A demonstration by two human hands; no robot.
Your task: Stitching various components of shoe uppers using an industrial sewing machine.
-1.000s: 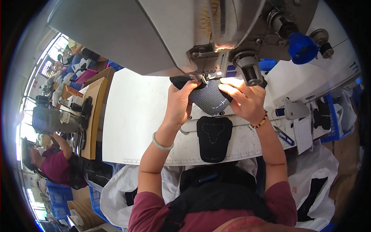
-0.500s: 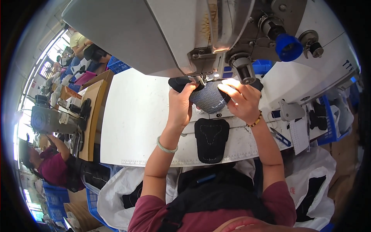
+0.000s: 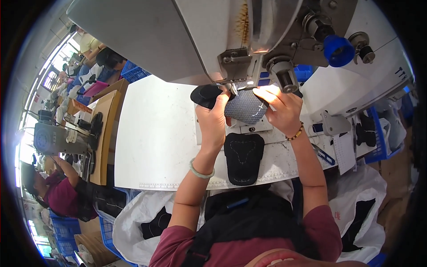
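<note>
Under the needle area of a sewing machine (image 3: 240, 66) lies a grey mesh fabric piece (image 3: 245, 107) with black parts at its sides and white stitch-like marks. My left hand (image 3: 211, 116) pinches its left side, thumb on top, beside a rounded black flap (image 3: 205, 96). On the other side my right hand (image 3: 284, 109) grips the piece's right edge, fingertips close to the presser foot. The fingers' undersides are hidden. Nearer to me on the white table (image 3: 151, 133) rests a black shaped fabric piece (image 3: 243, 158) with a dashed white outline.
Blue-handled thread snips (image 3: 324, 155) lie right of my right forearm. White sacks (image 3: 138, 218) with black pieces hang below the table edge on both sides. A blue basket (image 3: 381, 138) stands at the right. At the left, a co-worker (image 3: 62, 189) sits at another machine.
Both hands have shifted slightly right with the mesh piece, which is turned a little. More of the black flap shows left of my left hand.
</note>
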